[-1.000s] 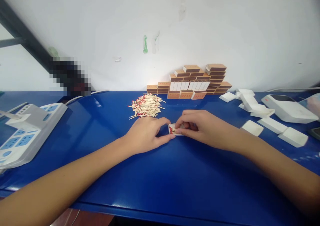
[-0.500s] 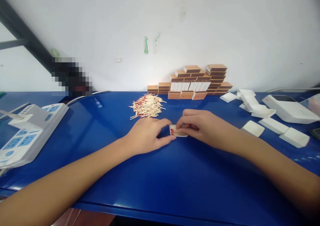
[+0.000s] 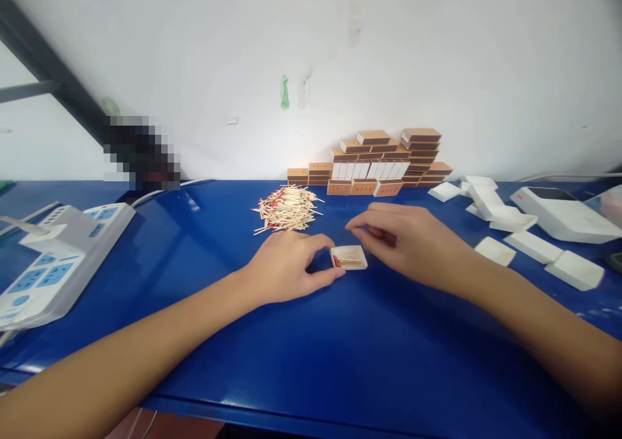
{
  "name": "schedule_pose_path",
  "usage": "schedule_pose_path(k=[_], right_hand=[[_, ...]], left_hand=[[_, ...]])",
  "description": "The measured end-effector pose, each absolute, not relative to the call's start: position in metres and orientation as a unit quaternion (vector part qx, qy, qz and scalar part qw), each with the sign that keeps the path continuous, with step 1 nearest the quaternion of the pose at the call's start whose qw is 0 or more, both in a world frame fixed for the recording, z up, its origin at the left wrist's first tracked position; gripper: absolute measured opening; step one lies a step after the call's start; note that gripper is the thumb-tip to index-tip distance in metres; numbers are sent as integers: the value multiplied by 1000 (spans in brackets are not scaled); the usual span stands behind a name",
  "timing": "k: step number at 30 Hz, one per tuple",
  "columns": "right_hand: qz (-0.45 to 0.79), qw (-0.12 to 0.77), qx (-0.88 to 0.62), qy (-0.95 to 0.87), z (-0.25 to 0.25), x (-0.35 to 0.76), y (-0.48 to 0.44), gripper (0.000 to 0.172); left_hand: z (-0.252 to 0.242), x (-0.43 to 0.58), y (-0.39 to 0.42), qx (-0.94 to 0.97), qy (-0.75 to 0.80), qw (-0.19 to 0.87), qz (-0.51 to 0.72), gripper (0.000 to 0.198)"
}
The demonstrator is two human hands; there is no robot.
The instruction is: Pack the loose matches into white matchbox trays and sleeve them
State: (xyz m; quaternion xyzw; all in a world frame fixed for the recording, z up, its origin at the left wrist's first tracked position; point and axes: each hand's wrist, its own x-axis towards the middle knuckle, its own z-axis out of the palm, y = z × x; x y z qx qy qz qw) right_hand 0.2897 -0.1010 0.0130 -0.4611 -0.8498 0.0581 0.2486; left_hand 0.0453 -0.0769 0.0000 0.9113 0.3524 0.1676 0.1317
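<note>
A small white matchbox tray (image 3: 360,248) rests on the blue table, with a few red-tipped matches (image 3: 348,260) lying in it. My left hand (image 3: 286,267) grips the tray's left end between thumb and index finger. Just above the tray's right side hovers my right hand (image 3: 396,238), its fingers bent, thumb and index tips slightly apart, and no match visible between them. Behind my left hand lies a loose heap of matches (image 3: 290,207), heads pointing in mixed directions.
Brown matchboxes (image 3: 372,151) are stacked against the wall. Several white trays (image 3: 529,245) and a white box-shaped device (image 3: 566,213) lie on the right. At the left stands a power strip (image 3: 63,270) with a plug in it. The blue table's (image 3: 340,355) front edge is near me.
My right hand has let go of the matches in the tray and lifted slightly away to the upper right. The tray's inside now shows. My left hand keeps its grip.
</note>
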Motion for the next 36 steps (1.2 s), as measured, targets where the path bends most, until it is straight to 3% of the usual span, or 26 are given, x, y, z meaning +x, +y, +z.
schedule_pose_path(k=[4,12,19,27,32,36], right_hand=[[70,252,-505,-823,13,296,-86,24],[165,187,-503,-828,7,266,-31,16],[160,148,-509,-833,3,254,-14,12],[27,119,-560,-819,10,252,-9,8],[33,135,-560,-817,5,247,-3,17],[61,143,-544,-825,3,245,1,12]], left_hand=[[5,46,-78,882,404,125,209,35],[1,45,-82,912,345,136,176,35],[-3,45,-82,928,327,114,140,38],[-5,45,-81,926,335,108,134,39],[-4,45,-82,928,332,109,133,38],[-4,46,-81,928,331,108,133,37]])
